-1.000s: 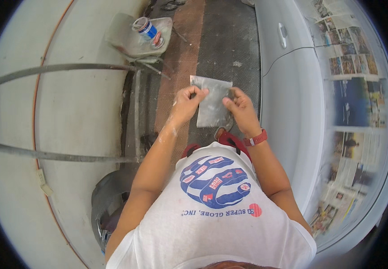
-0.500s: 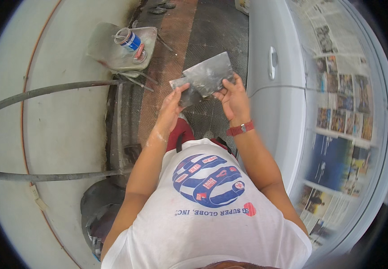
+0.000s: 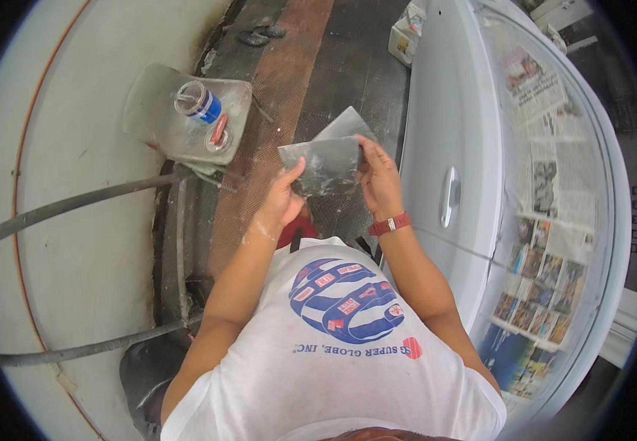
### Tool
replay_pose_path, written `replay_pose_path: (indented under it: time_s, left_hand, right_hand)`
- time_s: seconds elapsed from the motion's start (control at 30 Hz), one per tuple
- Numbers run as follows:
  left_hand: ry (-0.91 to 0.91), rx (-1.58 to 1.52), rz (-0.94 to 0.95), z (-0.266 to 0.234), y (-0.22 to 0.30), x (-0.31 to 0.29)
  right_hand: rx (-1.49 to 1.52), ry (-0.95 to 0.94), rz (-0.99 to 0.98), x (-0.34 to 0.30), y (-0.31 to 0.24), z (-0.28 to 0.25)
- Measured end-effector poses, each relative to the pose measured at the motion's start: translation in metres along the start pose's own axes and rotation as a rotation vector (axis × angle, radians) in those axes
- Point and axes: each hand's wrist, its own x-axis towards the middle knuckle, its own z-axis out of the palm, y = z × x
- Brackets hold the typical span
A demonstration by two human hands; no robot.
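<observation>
Sheets, far edges free above floor

Your front sheet is dull grey, mottled with whitish smudges; the rear sheet is a plainer, lighter grey. Your white shirt carries a round print striped blue and white, with red patches. Your wristband is red. The tub shows blue and white, the floor dark grey with a reddish-brown stripe, the car door pale silver.
</observation>
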Motion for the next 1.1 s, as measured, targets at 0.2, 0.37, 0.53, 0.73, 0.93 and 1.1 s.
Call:
replay_pose_path:
  time_s: [0.2, 0.37, 0.53, 0.73, 0.93, 1.1]
  left_hand:
    - [0.219, 0.215, 0.282, -0.01, 0.097, 0.079]
    - [0.238, 0.55, 0.343, -0.008, 0.131, 0.138]
    - [0.199, 0.629, 0.245, 0.013, 0.126, 0.182]
    - [0.21, 0.93, 0.213, 0.026, 0.115, 0.246]
    - [0.246, 1.085, 0.096, 0.083, 0.125, 0.311]
    - [0.388, 0.881, 0.125, 0.07, 0.114, 0.351]
  right_hand:
    - [-0.174, 0.184, -0.309, 0.089, -0.074, 0.051]
    - [-0.023, 0.049, -0.167, 0.156, -0.086, 0.062]
    - [-0.136, 0.056, -0.156, 0.234, -0.094, 0.087]
    - [-0.697, -0.121, -0.344, 0.307, -0.106, 0.085]
    - [-0.44, -0.13, -0.207, 0.41, -0.169, 0.062]
    - [-0.827, -0.843, -0.199, 0.466, -0.207, 0.09]
